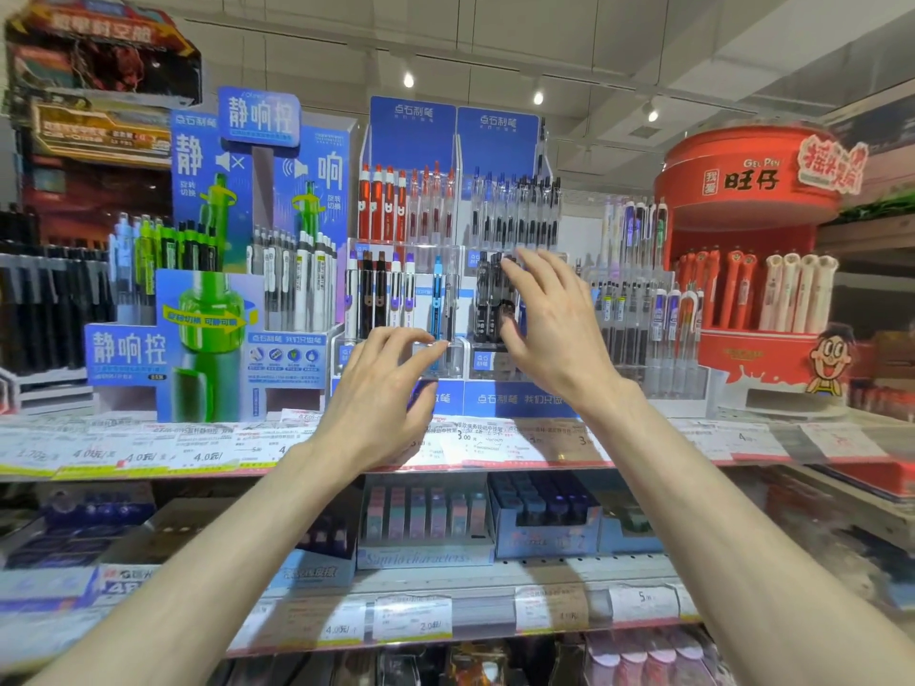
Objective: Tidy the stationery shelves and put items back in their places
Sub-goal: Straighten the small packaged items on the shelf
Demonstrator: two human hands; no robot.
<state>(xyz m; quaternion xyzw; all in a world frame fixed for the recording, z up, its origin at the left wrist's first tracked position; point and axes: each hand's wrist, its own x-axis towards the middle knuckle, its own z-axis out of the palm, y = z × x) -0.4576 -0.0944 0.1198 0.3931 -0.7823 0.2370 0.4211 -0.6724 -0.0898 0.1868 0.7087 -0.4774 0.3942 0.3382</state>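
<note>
I'm facing the top stationery shelf point(643, 462), its front edge lined with price labels point(208, 455), and below it a second shelf of small boxed refills point(542, 517), too blurred for me to name further. The biggest thing on top is the blue and green pen display point(213, 309) to the left, with black, green and white pens standing in its tiers. To the right stands a round red gel pen stand point(752, 269) holding red and cream pens. Between them, straight ahead of me, is the clear acrylic pen rack point(455, 230) with two blue header cards, red pens in its upper left compartment and dark ones in the upper right. My right hand point(549, 324) is raised against the rack's middle right compartment, fingers spread and lightly bent around a cluster of black pens point(487, 299); the thumb lies against their lower part, but I cannot tell whether I truly have them gripped or am only touching them. My left hand point(381, 388) sits lower, at the rack's bottom tier, thumb and forefinger nearly meeting at the clear edge just below a single light blue pen point(437, 294), nothing visibly held between them.
</note>
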